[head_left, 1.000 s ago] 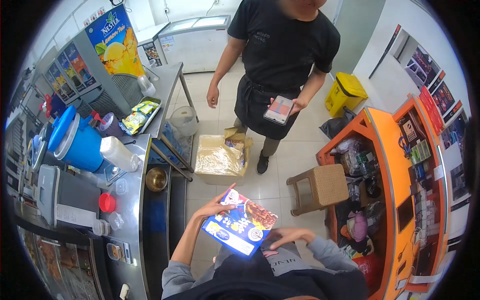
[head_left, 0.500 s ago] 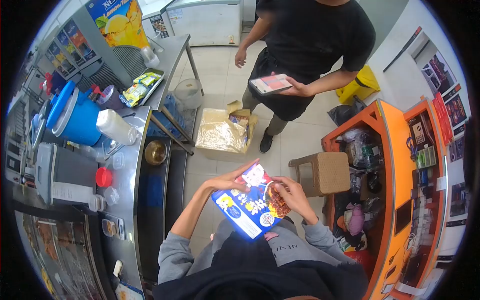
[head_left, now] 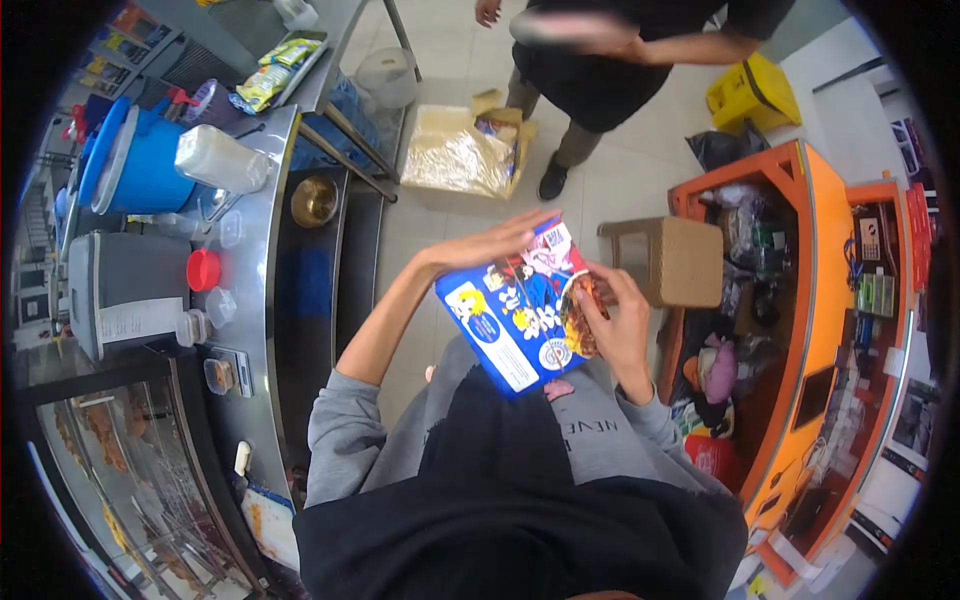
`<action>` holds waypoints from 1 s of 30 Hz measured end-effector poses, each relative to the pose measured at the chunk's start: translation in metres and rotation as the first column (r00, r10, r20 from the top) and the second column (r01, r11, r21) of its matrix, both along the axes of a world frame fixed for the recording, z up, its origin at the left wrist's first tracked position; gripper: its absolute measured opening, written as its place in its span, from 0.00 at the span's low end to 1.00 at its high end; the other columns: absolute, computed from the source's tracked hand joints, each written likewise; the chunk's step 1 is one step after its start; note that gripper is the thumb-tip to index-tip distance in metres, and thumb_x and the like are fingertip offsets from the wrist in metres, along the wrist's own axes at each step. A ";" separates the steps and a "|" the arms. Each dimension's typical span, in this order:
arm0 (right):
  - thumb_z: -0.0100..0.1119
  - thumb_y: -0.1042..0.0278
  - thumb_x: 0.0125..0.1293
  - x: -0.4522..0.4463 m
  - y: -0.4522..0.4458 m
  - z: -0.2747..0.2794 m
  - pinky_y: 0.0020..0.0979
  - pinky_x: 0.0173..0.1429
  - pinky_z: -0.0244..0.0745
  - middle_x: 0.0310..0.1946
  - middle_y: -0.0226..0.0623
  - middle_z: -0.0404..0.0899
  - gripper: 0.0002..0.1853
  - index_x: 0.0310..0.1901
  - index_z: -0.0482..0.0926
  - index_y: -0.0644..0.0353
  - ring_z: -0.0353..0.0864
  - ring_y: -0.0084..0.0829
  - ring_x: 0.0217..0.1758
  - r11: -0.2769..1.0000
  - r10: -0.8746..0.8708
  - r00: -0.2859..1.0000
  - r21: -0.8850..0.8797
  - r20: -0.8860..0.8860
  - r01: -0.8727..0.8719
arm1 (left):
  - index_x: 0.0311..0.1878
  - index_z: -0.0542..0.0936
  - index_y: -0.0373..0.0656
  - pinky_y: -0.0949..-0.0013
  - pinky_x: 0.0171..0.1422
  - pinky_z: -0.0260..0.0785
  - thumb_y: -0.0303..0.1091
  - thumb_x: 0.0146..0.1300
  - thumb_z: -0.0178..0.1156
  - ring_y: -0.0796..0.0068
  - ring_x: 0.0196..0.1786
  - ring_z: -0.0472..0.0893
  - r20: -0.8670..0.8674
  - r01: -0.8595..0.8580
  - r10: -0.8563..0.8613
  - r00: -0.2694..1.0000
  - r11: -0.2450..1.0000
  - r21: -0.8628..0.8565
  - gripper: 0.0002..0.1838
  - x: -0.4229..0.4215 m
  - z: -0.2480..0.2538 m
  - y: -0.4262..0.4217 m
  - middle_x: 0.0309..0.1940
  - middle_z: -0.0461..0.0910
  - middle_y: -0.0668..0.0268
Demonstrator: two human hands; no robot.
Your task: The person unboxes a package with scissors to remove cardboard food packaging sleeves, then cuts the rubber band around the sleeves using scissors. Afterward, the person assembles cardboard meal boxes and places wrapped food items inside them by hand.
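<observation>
Pale tiled floor (head_left: 620, 175) runs between one steel counter (head_left: 255, 262) on the left and one orange cabinet (head_left: 825, 215) on the right. Two hands share one blue box (head_left: 510, 325) with a printed front, held up before the wearer's lap. Left hand (head_left: 488, 246) lies along its upper edge, gripping it with fingers outstretched; right hand (head_left: 618, 318) grasps its right edge, fingers bent, thumb against the front.

On the counter are one blue bucket (head_left: 155, 165), one white bottle (head_left: 220, 158), one red cup (head_left: 203, 270) and one grey cooler (head_left: 130, 285). One gold bowl (head_left: 315, 200) sits lower, just beside the counter. Floor items include one cardboard carton (head_left: 455, 155), its flaps open at one end, one brown stool (head_left: 690, 262) and one yellow bin (head_left: 752, 95). One other person (head_left: 600, 90), in black, stands behind the carton, one shoe (head_left: 553, 178) showing.
</observation>
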State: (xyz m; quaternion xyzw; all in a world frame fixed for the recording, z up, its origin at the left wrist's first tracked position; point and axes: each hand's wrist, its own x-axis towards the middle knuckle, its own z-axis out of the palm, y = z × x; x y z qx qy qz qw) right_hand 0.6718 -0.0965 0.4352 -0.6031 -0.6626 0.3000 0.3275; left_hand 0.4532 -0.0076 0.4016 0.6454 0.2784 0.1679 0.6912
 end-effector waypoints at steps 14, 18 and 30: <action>0.63 0.66 0.55 0.005 0.003 -0.020 0.24 0.31 0.69 0.33 0.33 0.72 0.13 0.37 0.72 0.61 0.73 0.23 0.33 0.979 -0.080 0.957 -0.201 -0.279 0.023 | 0.70 0.51 0.48 0.70 0.57 0.57 0.65 0.62 0.37 0.72 0.52 0.64 0.003 0.075 -0.075 0.997 0.987 -0.145 0.40 -0.002 -0.009 0.008 0.71 0.40 0.56; 0.64 0.66 0.54 0.002 0.009 -0.009 0.26 0.31 0.68 0.30 0.36 0.68 0.14 0.34 0.69 0.61 0.72 0.25 0.28 0.995 -0.009 0.994 -0.098 -0.108 -0.001 | 0.70 0.52 0.50 0.61 0.73 0.29 0.65 0.63 0.33 0.63 0.73 0.38 0.048 0.134 -0.131 0.990 0.988 -0.078 0.38 0.005 -0.001 0.011 0.71 0.37 0.58; 0.63 0.72 0.53 0.001 -0.004 -0.009 0.23 0.32 0.65 0.27 0.31 0.68 0.11 0.31 0.69 0.62 0.70 0.20 0.26 0.994 -0.089 0.946 -0.093 -0.312 0.063 | 0.70 0.50 0.56 0.58 0.73 0.32 0.61 0.64 0.35 0.59 0.73 0.40 -0.038 0.193 -0.191 0.981 0.979 0.057 0.34 0.006 0.006 0.013 0.72 0.36 0.58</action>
